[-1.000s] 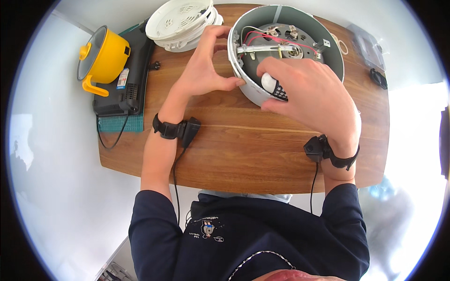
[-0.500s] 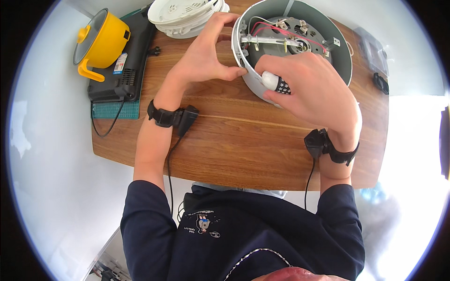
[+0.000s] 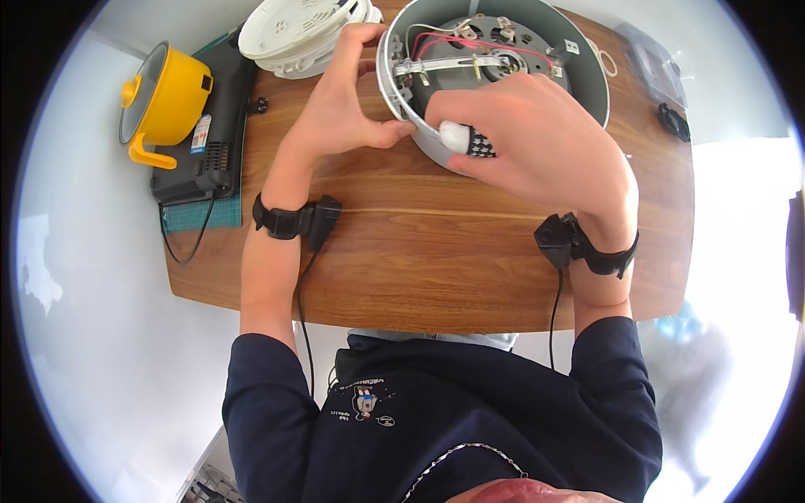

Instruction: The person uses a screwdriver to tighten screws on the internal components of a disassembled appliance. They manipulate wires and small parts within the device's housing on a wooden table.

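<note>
Wood-grained surface (image 3: 419,277) fills the middle of the frame. One round metal housing (image 3: 589,88) stands at upper centre, one yellow pot (image 3: 176,99) at upper left. Two hands: the left hand (image 3: 334,111), widely spread, touches the housing's left wall; the right hand (image 3: 545,138) is closed around one star-patterned handle (image 3: 480,146). Apparently tool work inside; the next move calls for steady bracing.

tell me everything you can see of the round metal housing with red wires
The round metal-looking housing, grey inside and paler outside, stands open-topped on the brown wooden table. It holds a grey disc, a silvery crossbar, red and white wires. The left hand seems to touch its left rim; the right hand hides some of its near side, contact unclear.
</note>
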### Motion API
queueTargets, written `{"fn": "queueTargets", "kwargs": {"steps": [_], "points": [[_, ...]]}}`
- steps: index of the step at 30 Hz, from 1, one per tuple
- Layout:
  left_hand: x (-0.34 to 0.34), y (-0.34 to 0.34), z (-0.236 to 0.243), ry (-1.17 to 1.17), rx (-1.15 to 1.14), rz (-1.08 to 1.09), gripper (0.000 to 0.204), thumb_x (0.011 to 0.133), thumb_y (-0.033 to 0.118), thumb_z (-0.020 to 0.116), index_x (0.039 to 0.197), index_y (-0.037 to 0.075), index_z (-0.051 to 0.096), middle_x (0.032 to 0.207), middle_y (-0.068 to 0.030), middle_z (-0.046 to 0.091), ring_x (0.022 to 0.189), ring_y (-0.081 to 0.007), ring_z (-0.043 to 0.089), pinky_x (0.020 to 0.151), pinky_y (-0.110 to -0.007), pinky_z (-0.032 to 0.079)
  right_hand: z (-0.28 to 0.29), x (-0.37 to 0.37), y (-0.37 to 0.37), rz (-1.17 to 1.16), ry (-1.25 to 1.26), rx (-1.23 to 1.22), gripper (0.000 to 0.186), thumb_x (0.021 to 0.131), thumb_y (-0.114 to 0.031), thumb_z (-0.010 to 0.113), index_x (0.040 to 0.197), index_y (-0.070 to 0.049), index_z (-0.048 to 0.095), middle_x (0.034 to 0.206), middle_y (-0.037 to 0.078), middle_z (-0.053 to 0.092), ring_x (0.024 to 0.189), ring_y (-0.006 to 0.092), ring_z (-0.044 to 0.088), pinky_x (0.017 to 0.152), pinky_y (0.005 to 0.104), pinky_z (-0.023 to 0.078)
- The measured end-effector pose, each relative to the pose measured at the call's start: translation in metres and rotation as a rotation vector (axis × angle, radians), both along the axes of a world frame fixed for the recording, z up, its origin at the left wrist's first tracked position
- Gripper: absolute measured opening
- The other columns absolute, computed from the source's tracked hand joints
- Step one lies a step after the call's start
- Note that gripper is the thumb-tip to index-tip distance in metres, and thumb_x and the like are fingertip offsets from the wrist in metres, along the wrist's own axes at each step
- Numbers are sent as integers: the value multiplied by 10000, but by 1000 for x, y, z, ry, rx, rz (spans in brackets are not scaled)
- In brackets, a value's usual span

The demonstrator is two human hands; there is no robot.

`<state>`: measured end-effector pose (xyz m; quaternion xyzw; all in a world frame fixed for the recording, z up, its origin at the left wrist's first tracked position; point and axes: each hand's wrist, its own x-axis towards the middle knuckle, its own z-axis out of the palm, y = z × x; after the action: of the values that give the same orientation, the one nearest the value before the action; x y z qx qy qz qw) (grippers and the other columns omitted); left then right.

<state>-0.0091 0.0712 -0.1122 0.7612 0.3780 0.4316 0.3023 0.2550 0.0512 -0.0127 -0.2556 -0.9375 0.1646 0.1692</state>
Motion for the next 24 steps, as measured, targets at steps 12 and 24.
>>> {"fn": "queueTargets", "kwargs": {"steps": [12, 24], "points": [[-5, 1, 2, -5, -52, -30, 1064, 630, 161, 919, 1538, 69, 373, 1488, -92, 467, 1416, -257, 472, 1189, -480, 436, -3, -4, -1, -12, -31, -14, 187, 826, -123, 781, 996, -91, 710, 813, 143, 723, 848, 361, 722, 749, 464, 566], [5, -6, 4, 2, -115, 9, 1202, 586, 96, 1029, 1574, 85, 345, 1541, -105, 486, 1465, -259, 459, 1201, -482, 445, -1, -3, -1, -18, -39, -25, 204, 834, -119, 774, 1027, -87, 716, 816, 149, 729, 855, 359, 728, 760, 465, 568]]}}
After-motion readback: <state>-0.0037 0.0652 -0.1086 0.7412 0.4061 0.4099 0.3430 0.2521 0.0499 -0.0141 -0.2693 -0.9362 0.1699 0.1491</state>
